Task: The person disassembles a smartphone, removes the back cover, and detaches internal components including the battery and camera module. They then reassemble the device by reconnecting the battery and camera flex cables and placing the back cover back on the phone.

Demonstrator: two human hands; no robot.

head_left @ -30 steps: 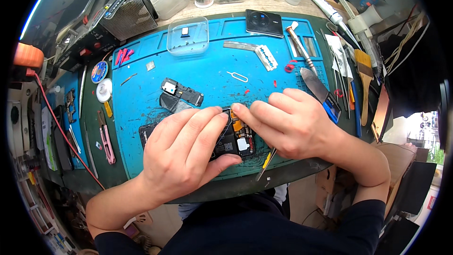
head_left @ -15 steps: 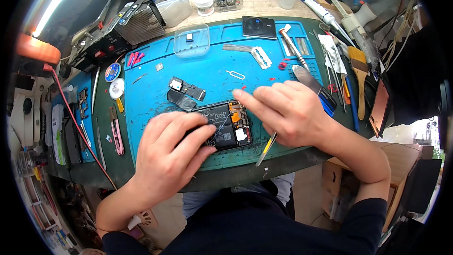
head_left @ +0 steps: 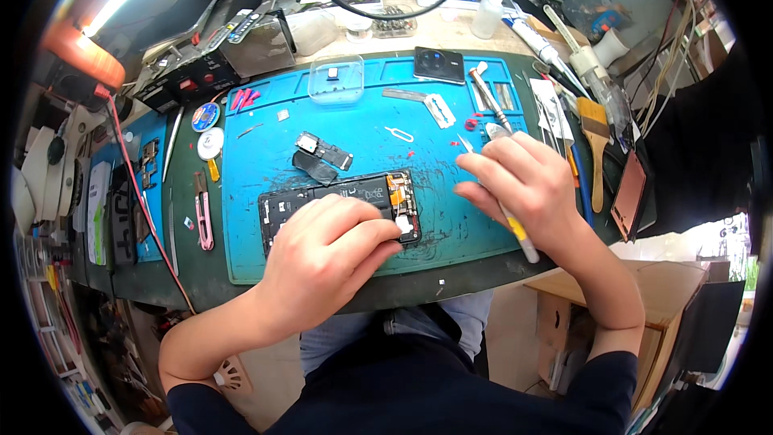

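An opened smartphone (head_left: 278,208) lies on the blue mat (head_left: 435,225), its black battery and gold-and-orange circuit parts bared at the right end. Over its lower edge rests my left hand (head_left: 326,254), fingers curled and tips pressed together by a white patch on the phone; whatever they pinch, if anything, is hidden. My right hand (head_left: 523,177) is raised right of the phone, gripping a slim pointed tool (head_left: 519,235) with a silver and yellow handle. Its sharp tip points up and left; I cannot tell whether it is tweezers or a knife. Beyond the phone lies a black phone inner cover (head_left: 326,153).
Around the mat's far side are a clear plastic box (head_left: 336,84), a dark phone back (head_left: 439,64), a razor blade (head_left: 439,111) and a SIM pin (head_left: 399,134). A brush (head_left: 596,149) lies right; a pink cutter (head_left: 203,217) and solder spool (head_left: 205,117) lie left.
My right hand has moved right, away from the phone, and turned the tool so its tip points up. My left hand has slid right along the phone, uncovering its left end. The view has shifted slightly.
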